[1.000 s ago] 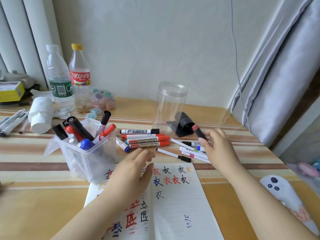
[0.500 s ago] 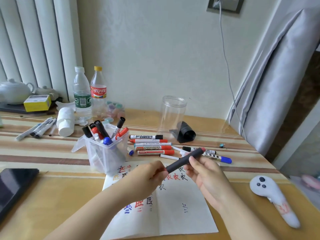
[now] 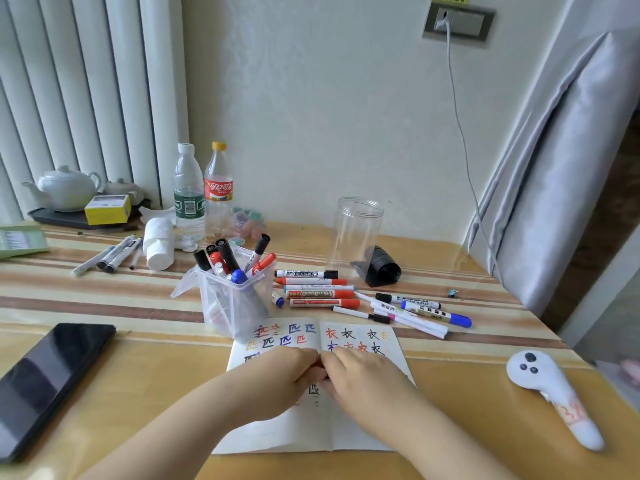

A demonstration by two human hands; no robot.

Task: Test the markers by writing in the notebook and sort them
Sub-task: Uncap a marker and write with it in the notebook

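My left hand (image 3: 287,379) and my right hand (image 3: 360,382) meet knuckle to knuckle over the open notebook (image 3: 367,434), whose pages carry coloured characters. Both curl round the dark marker with the red end, which is almost wholly hidden; only a red speck (image 3: 318,368) shows between them. A clear plastic bin (image 3: 235,306) just beyond the notebook holds several upright markers. Red and black whiteboard markers (image 3: 318,293) lie in a row to its right. Thinner pens (image 3: 408,315) lie further right.
A clear empty jar (image 3: 356,233) and a black roll (image 3: 379,268) stand behind the loose markers. A phone (image 3: 45,379) lies at the left, a white controller (image 3: 547,382) at the right. Two bottles (image 3: 188,195), a white roll (image 3: 159,247) and more pens (image 3: 110,254) sit at the back left.
My right hand picked the dark marker from the pile, and my left hand took its other end. Both hands have come down close together over the notebook, covering the marker. The view has tilted up.
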